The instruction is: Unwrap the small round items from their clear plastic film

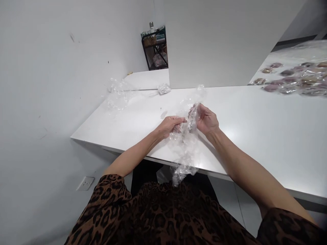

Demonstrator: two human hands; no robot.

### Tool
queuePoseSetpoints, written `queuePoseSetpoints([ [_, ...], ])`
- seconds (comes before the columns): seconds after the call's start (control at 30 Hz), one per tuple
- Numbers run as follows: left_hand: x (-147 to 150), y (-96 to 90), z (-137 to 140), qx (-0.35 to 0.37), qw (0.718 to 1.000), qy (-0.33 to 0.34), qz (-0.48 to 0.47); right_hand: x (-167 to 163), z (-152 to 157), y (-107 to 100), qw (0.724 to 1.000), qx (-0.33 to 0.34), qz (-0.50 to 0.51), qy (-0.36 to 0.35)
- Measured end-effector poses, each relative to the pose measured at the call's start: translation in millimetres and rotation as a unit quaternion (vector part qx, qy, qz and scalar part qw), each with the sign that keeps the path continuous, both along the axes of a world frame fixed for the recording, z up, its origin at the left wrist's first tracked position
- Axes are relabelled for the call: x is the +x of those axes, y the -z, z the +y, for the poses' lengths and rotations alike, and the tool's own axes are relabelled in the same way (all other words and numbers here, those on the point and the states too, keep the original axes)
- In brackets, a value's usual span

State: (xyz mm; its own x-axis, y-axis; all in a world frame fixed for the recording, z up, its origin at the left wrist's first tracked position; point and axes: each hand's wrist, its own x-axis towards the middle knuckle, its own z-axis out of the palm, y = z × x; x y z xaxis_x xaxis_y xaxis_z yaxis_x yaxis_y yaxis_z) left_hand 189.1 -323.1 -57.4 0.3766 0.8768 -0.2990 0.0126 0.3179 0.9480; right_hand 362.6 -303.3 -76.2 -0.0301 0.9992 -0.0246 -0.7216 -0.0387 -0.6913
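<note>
Crumpled clear plastic wrap (182,144) hangs between my two hands and trails over the front edge of the white table (255,126). My left hand (170,126) pinches the wrap on its left side. On the other side, my right hand (207,119) has its fingers curled behind a fold of the same sheet. The fingertips of the right hand show blurred through the plastic. Whether anything lies inside the folds I cannot tell.
A loose heap of clear plastic (119,97) lies at the table's left, and a small crumpled piece (164,88) near the back. At the right, several plastic-wrapped items (288,80) are spread out. Behind stand a white panel (217,44) and a black shelf (154,51).
</note>
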Motion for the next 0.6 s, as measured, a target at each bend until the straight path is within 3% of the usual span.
queuePoseSetpoints([
  [0.1,-4.3,-24.3,4.7,0.025,0.996,-0.087,0.013,-3.3,7.7,8.1,0.999,-0.029,0.016,0.031],
  [0.2,-11.6,-47.2,11.6,0.044,0.990,-0.131,-0.001,-7.2,11.0,15.9,0.997,-0.072,0.005,0.022],
  [0.37,-18.8,-69.7,20.2,0.063,0.986,-0.154,0.004,-12.5,5.0,15.0,0.988,-0.155,-0.002,0.000],
  [0.6,-14.7,-97.6,32.6,0.133,0.980,-0.145,0.017,-19.9,-8.5,0.3,0.983,-0.180,-0.011,-0.034],
])
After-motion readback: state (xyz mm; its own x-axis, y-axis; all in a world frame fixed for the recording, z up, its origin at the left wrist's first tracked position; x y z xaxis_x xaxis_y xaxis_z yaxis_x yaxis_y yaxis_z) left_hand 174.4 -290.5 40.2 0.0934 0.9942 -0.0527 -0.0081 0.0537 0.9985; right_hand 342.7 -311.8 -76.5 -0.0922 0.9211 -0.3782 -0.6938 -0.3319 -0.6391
